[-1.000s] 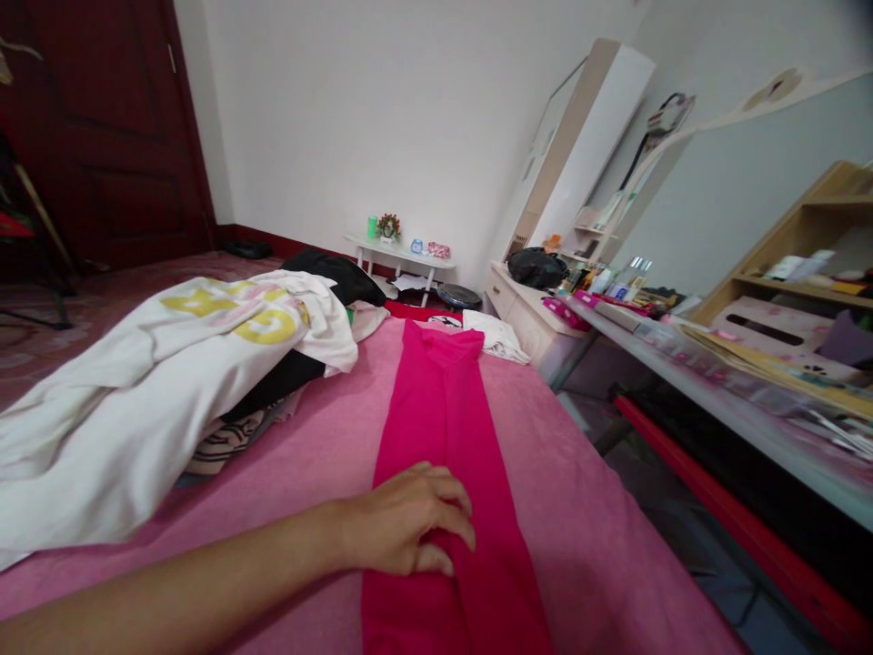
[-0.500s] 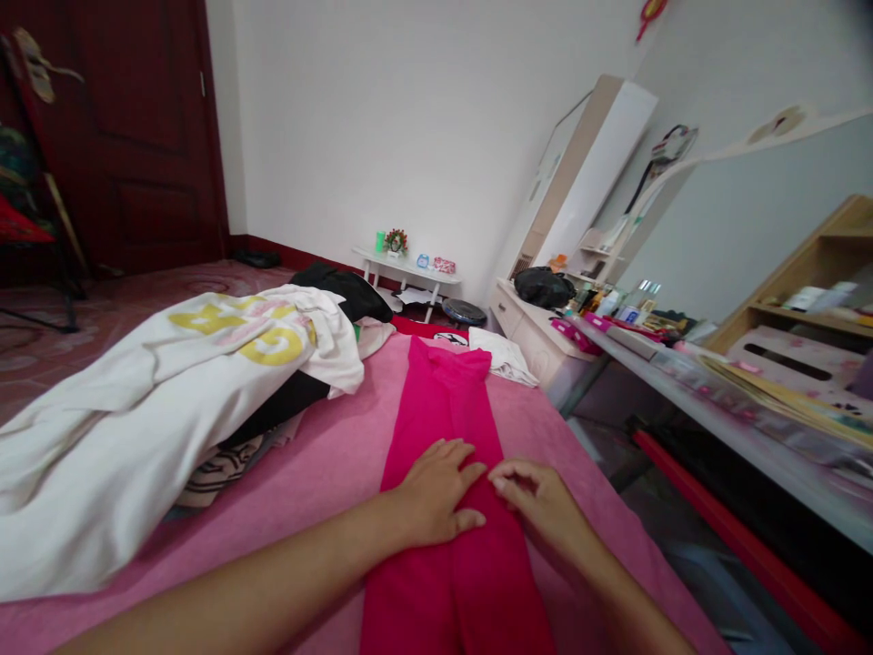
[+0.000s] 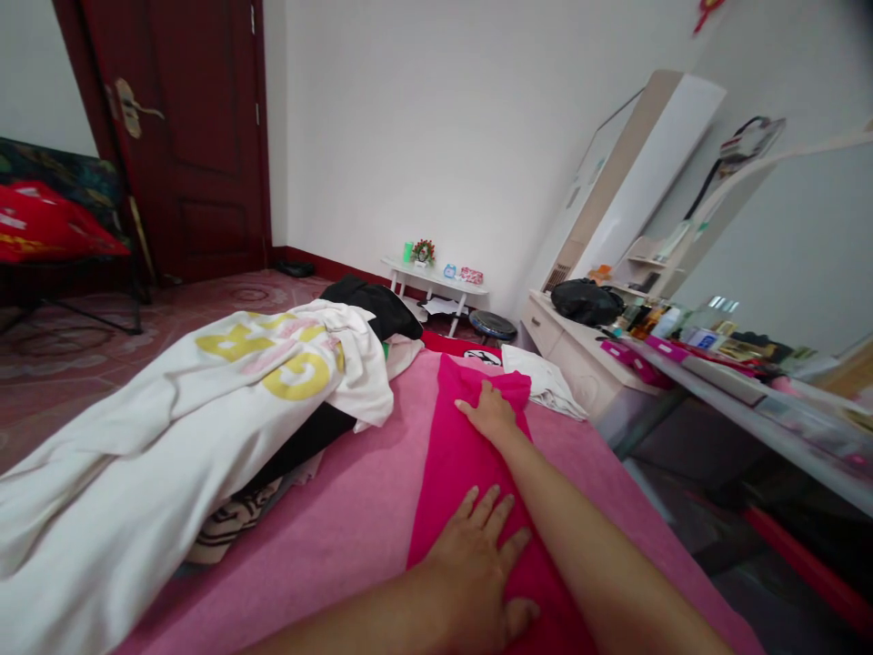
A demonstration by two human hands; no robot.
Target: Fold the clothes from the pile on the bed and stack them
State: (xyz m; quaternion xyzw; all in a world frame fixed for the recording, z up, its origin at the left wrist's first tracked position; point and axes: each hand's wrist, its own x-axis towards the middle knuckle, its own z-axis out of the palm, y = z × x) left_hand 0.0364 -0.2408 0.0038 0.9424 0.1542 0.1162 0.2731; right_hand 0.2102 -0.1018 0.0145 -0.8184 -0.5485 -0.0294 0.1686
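A bright pink garment (image 3: 450, 455), laid out long and narrow, lies on the pink bed cover (image 3: 361, 528). My left hand (image 3: 477, 559) rests flat on its nearer part with the fingers spread. Farther along, close to the garment's far end, my right hand (image 3: 489, 414) touches the cloth with thumb and fingers apart. My right forearm crosses over the garment's right edge and hides part of it. The near end is covered by my left hand and arm.
Left of the garment, a white top with yellow lettering (image 3: 225, 409) lies over a pile of clothes. Folded white cloth (image 3: 549, 382) and red cloth (image 3: 450, 346) lie at the bed's far end. A cluttered dressing table (image 3: 764, 418) stands along the right.
My right hand has moved forward along the garment to its far end, its fingers now more spread. My left hand still lies flat on the cloth. The view has turned left.
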